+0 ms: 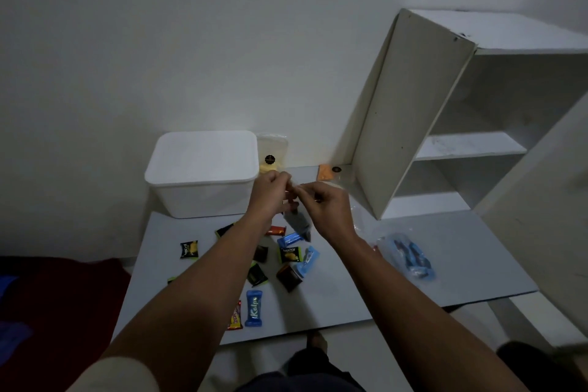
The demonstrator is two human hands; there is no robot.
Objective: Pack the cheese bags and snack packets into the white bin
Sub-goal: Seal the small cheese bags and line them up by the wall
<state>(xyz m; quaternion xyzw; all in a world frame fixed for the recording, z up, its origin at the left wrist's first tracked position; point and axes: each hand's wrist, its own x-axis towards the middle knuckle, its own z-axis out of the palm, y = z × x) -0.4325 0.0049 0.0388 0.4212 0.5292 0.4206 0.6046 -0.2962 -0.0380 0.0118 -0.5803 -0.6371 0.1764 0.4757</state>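
Two hands on one thing: left hand (pixel 270 189) and right hand (pixel 323 205) raised over the middle of the tabletop (pixel 461 251), fingertips nearly touching, each grip pinched together on the top edge of a clear bag (pixel 297 223). Hanging straight down from the two pinches, long axis upright, lower end just above the scattered snack packets (pixel 288 253). Probably being worked at its mouth, opening or closing; cannot tell which. Up and to the left of the grip, the white bin (pixel 203 169), just beside the left hand and farther from the right, so likely an easier reach for the left arm on any drop. Hard to say whether open or lidded, its top showing only as one flat pale surface in the dim light. Behind the bin's right corner, leaning on the wall, a yellow cheese bag (pixel 272 153), lower part hidden by the left knuckles; farther right, at the foot of the white shelf unit (pixel 413 111), an orange cheese bag (pixel 327 172) lying flat. Nearer the body, a blue Kalpa packet (pixel 253 309); off to the right, a second clear bag (pixel 407 256) with blue packets inside. Contents of the held bag grey and blurred, not nameable. Several packets cut off under the left forearm, count uncertain. Nothing visibly inside the bin.
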